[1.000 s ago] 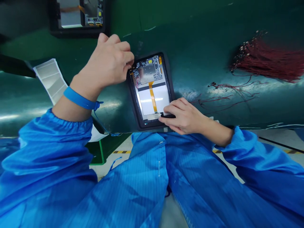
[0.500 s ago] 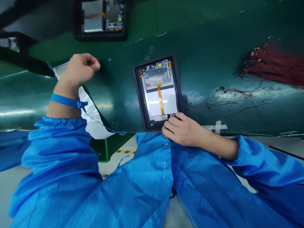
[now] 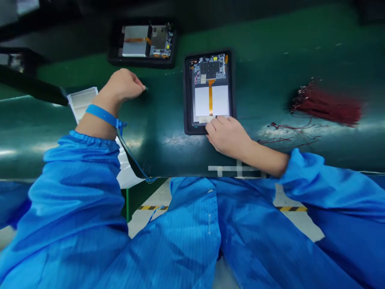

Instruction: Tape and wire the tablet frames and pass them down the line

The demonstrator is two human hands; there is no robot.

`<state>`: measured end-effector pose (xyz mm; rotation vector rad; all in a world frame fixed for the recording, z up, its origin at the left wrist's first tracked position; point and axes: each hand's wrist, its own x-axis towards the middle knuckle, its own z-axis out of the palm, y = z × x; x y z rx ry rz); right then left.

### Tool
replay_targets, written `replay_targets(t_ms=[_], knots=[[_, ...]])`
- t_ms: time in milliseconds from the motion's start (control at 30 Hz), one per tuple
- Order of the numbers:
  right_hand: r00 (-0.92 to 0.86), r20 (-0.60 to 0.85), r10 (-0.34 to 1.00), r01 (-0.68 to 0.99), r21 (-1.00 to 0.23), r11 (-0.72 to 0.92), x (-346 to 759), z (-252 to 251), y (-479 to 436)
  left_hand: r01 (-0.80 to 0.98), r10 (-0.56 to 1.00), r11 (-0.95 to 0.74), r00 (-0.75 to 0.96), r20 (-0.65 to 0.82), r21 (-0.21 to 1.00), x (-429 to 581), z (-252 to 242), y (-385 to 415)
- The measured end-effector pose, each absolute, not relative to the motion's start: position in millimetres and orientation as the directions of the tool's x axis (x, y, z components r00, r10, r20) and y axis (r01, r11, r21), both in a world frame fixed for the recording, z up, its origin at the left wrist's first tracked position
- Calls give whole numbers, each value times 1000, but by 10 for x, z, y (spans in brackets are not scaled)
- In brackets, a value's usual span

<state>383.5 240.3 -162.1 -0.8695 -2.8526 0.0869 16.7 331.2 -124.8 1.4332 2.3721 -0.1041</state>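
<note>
An opened tablet (image 3: 212,100) lies in a black tray (image 3: 187,100), its circuit board, white battery and orange ribbon cable showing. My right hand (image 3: 230,134) is closed at the near right corner, fingers curled over the tray's rim; its fingertips are partly hidden. Left of the tray, my left hand (image 3: 123,85) hovers over the green bench with thumb and forefinger pinched. A tiny pale bit shows at those fingertips, too small to name. A blue wrist strap (image 3: 102,115) with a cord circles my left wrist. Below that forearm lies a white sheet (image 3: 82,100).
Another opened tablet in a black tray (image 3: 112,52) sits at the back left. A bundle of thin red wires (image 3: 331,105) lies to the right, with several loose wires (image 3: 291,128) nearer. Pale tape strips (image 3: 231,168) mark the bench's front edge.
The tray with the tablet has slid away from me and turned straighter, my right hand moving along with it. My left hand has shifted right, still pinched. The camera view has shifted too.
</note>
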Motion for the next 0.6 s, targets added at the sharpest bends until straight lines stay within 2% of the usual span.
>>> replay_targets(t_ms=[133, 267, 433, 500, 600], knots=[[-738, 9, 675, 671, -90, 736, 3662, -1481, 3073, 826, 820, 532, -446, -359, 188, 117, -1238, 3366], [-635, 55, 771, 771, -33, 637, 3631, -1418, 3903, 763, 809, 569, -451, -377, 306, 83, -1215, 3321], [-465, 130, 876, 879, -55, 475, 3757, -1420, 4484, 723, 814, 575, -462, -351, 382, 59, -1217, 3226], [-493, 176, 852, 862, -32, 505, 3753, -1395, 4381, 719, 815, 574, -457, -357, 391, 51, -1228, 3229], [-636, 192, 747, 760, -6, 649, 3649, -1330, 3995, 724, 806, 581, -447, -389, 372, 29, -1239, 3300]])
